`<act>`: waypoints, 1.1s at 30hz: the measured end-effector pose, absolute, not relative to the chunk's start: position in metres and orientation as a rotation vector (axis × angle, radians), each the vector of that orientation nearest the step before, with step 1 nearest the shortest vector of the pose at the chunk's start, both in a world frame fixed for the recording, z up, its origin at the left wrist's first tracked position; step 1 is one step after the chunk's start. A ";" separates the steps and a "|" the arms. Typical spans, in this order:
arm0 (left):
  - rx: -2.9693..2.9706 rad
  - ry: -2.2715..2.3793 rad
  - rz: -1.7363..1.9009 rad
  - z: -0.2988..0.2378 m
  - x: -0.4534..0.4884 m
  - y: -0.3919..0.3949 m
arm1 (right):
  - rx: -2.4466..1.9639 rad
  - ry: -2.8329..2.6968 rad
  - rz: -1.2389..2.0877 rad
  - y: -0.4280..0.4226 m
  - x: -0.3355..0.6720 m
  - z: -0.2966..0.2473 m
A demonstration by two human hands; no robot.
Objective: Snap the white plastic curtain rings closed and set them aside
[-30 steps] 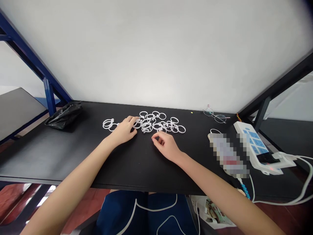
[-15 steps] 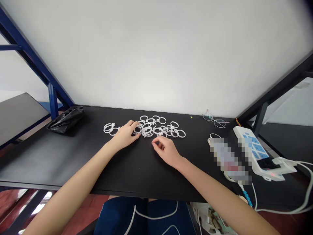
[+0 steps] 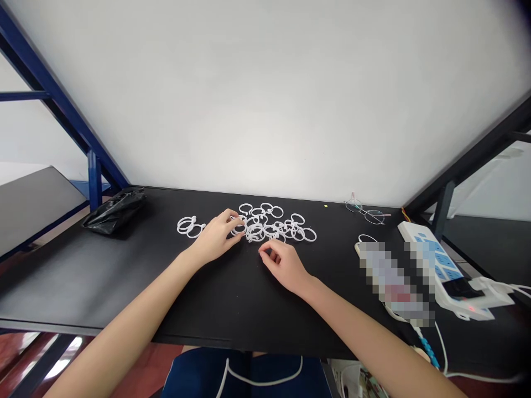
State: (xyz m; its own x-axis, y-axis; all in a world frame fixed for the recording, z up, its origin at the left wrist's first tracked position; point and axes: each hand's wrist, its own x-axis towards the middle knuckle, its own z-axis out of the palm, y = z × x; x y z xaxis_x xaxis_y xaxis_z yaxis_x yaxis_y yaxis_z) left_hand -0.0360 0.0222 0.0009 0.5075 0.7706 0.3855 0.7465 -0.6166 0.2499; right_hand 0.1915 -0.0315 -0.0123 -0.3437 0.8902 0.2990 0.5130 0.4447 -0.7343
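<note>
A loose pile of white plastic rings with small clip-like knobs, like curtain rings (image 3: 256,231), lies on the black tabletop (image 3: 224,298). At the pile's left edge is my left hand (image 3: 215,235), its thumb and fingers apart and curved around a ring; no firm grip shows. My right hand (image 3: 284,262) is closed just in front of the pile, thumb and index fingertips together, with nothing visible between them. To the left of my left hand, a small separate group of white rings (image 3: 185,225) lies partly behind it.
A crumpled black plastic bag (image 3: 114,213) sits at the far left. On the right are eyeglasses (image 3: 367,213), a blurred-out phone (image 3: 390,282) with a cable, and a white power strip (image 3: 440,265). A white wall (image 3: 265,110) and blue metal frame (image 3: 62,105) border the table.
The whole view has shifted slightly, so everything sits a little lower. My left hand's fingers have moved slightly at the rings; my right hand is nearly still.
</note>
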 end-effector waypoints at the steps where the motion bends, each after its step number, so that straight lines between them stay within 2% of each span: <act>1: 2.690 1.341 0.738 0.001 -0.036 0.022 | -1.174 -2.006 0.698 -0.031 0.191 -0.012; 16: 2.649 1.336 0.765 0.009 -0.031 0.017 | -1.171 -2.002 0.693 -0.031 0.190 -0.012; 29: 2.663 1.247 1.040 0.012 -0.021 0.008 | -1.178 -1.993 0.695 -0.029 0.189 -0.012; 33: 2.668 1.175 1.011 0.012 -0.016 0.004 | -1.178 -2.000 0.696 -0.029 0.190 -0.013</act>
State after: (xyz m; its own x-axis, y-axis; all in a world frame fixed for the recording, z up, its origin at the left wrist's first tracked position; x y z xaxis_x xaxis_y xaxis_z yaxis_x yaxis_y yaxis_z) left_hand -0.0160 0.0040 0.0121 0.4957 0.6762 0.5450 0.6397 -0.7087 0.2976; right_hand 0.1897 -0.0287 -0.0130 -0.3388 0.8922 0.2988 0.5140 0.4415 -0.7355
